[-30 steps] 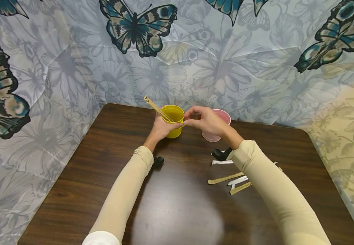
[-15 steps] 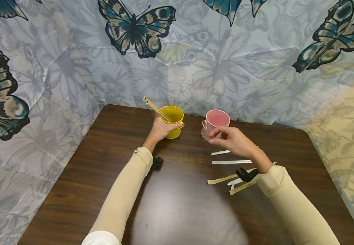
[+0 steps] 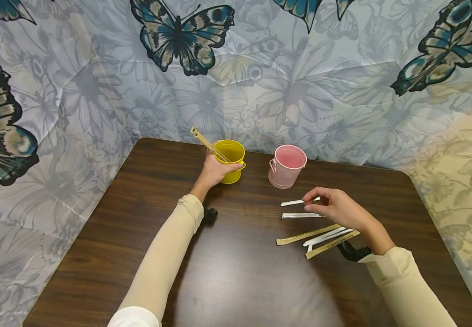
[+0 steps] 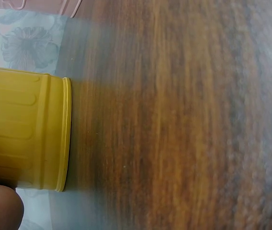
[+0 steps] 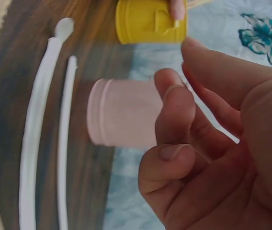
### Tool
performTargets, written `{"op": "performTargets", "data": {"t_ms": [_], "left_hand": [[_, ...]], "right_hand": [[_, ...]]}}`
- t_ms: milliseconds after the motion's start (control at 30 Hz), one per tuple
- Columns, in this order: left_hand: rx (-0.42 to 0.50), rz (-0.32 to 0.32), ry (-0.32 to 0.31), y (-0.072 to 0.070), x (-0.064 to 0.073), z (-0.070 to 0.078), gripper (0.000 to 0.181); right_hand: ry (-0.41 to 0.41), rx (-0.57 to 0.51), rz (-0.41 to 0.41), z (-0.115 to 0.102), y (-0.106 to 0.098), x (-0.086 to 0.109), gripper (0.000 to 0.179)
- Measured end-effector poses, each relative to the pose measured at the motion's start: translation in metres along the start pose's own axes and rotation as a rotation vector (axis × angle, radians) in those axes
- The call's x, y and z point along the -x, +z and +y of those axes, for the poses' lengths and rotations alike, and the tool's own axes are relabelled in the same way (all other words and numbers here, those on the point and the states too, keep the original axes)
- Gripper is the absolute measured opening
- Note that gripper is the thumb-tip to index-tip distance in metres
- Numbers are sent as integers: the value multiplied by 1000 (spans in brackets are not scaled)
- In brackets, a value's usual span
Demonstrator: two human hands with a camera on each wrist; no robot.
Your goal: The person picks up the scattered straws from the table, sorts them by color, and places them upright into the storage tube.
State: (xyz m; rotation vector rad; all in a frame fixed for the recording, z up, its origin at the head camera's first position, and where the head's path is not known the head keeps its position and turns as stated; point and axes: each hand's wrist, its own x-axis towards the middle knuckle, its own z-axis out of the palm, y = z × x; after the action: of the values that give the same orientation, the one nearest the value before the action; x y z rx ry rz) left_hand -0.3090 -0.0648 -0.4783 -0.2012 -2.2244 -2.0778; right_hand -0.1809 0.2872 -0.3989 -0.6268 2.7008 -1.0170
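My left hand (image 3: 215,170) grips a small yellow bucket (image 3: 232,177) from its left side, thumb along the front near the small handle. A tan paper-wrapped straw (image 3: 205,141) leans out of the bucket over its left rim. In the left wrist view a fingertip (image 4: 1,206) shows at the yellow bucket's side. My right hand (image 3: 338,206) is over two white paper-wrapped straws (image 3: 301,215), fingers loosely bent. The right wrist view shows a gap between thumb and fingertips, with nothing held there. A pink bucket (image 3: 286,170) stands beyond it.
In front of the right hand lie tan wrapped straws (image 3: 299,237) and white ones (image 3: 325,237), partly crossing. The dark wooden table (image 3: 236,272) ends at the back against a butterfly-patterned cloth (image 3: 211,104). Black wrist devices (image 3: 210,216) sit by both cuffs.
My right hand has left the yellow bucket's rim and moved right and toward me, past the pink bucket, to over the white straws. The left hand stays on the yellow bucket.
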Motion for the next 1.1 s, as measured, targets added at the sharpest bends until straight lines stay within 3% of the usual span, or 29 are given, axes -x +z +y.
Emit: {"op": "performTargets", "data": {"t_ms": [267, 500, 800, 933, 1100], "left_hand": [[-24, 3, 15, 0, -1, 1, 96], [-33, -16, 30, 2, 2, 0, 92], [-37, -6, 9, 1, 5, -2, 97], [-19, 5, 5, -1, 6, -2, 97], [-3, -11, 44, -1, 3, -1, 88]], "right_hand": [[22, 42, -38, 21, 7, 15, 18], [87, 78, -159, 33, 12, 27, 24], [58, 98, -236, 34, 22, 35, 26], [18, 118, -225, 36, 29, 35, 27], [-23, 192, -181, 39, 36, 33, 25]]}}
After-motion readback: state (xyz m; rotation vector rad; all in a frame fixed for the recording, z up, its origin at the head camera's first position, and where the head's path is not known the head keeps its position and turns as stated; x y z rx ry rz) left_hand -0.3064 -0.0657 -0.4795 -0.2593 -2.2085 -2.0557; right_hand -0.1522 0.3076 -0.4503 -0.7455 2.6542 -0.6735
